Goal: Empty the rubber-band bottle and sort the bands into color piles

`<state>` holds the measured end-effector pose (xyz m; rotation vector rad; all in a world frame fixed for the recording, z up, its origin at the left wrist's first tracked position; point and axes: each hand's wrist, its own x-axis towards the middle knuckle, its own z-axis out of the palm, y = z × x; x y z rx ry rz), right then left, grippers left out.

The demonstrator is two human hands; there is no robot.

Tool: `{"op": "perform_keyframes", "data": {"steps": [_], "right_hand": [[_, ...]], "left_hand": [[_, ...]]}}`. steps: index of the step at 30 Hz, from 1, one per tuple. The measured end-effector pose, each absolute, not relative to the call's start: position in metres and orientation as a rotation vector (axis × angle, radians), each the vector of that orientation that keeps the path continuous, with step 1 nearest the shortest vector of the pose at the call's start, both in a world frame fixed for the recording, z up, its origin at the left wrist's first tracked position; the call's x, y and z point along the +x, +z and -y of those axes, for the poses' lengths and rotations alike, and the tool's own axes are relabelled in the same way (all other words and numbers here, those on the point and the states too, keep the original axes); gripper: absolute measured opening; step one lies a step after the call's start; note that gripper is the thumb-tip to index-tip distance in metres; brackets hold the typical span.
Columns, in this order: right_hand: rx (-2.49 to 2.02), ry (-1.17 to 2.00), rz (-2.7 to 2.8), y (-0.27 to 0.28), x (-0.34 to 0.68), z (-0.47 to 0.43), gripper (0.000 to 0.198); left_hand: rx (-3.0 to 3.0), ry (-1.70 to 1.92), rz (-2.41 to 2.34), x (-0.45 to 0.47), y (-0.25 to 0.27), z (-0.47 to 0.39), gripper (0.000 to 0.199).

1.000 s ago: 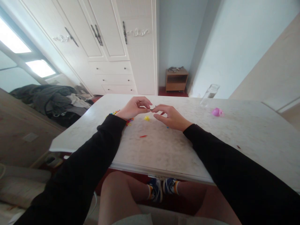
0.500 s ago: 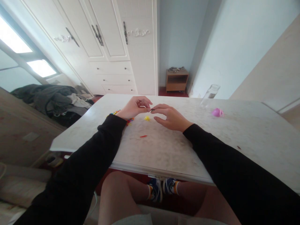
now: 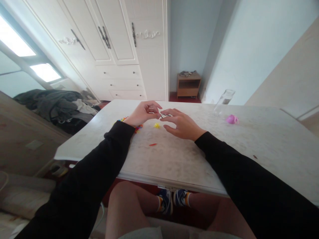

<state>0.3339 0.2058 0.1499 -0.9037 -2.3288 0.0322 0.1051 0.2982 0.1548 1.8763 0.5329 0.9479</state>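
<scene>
Above the far half of the white table (image 3: 179, 166), a thin black strand (image 3: 164, 115), looped like a small band, runs between my two hands. My left hand (image 3: 145, 113) pinches its left end between thumb and fingers. On my right hand (image 3: 183, 124) the strand lies across the index and middle fingers, while the thumb stands apart below. Just under the hands lies a small yellow bundle (image 3: 157, 125), too small to name. A pile of small multicoloured pieces (image 3: 138, 128) is partly covered by my left wrist. Nearer me is a thin red strip (image 3: 153, 144).
At the table's far right stand a clear glass bottle (image 3: 224, 99) and a purple rounded object (image 3: 232, 119). A small dark red piece (image 3: 255, 157) lies near my right sleeve. Beyond the table are a white wardrobe (image 3: 149, 66) and a wooden nightstand (image 3: 188, 86).
More of the black strand now shows, spread across the fingers of my right hand, which have lifted slightly. My left hand has barely moved. Things on the table lie as before.
</scene>
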Motion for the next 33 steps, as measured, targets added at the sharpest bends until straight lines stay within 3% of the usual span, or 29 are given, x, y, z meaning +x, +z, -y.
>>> {"op": "perform_keyframes", "data": {"steps": [13, 22, 33], "right_hand": [[-1.041, -0.006, 2.271, 0.143, 0.343, -0.219, 0.029], [-1.372, -0.011, 2.363, 0.132, 0.353, -0.238, 0.038], [-1.442, 0.065, 2.316, 0.132, 0.352, -0.238, 0.042]], "left_hand": [[1.899, 0.994, -0.588, 0.106, 0.156, -0.3, 0.03], [2.098, 1.087, -0.803, 0.104, 0.154, -0.306, 0.021], [2.08, 1.143, -1.049, 0.094, 0.16, -0.313, 0.013]]}}
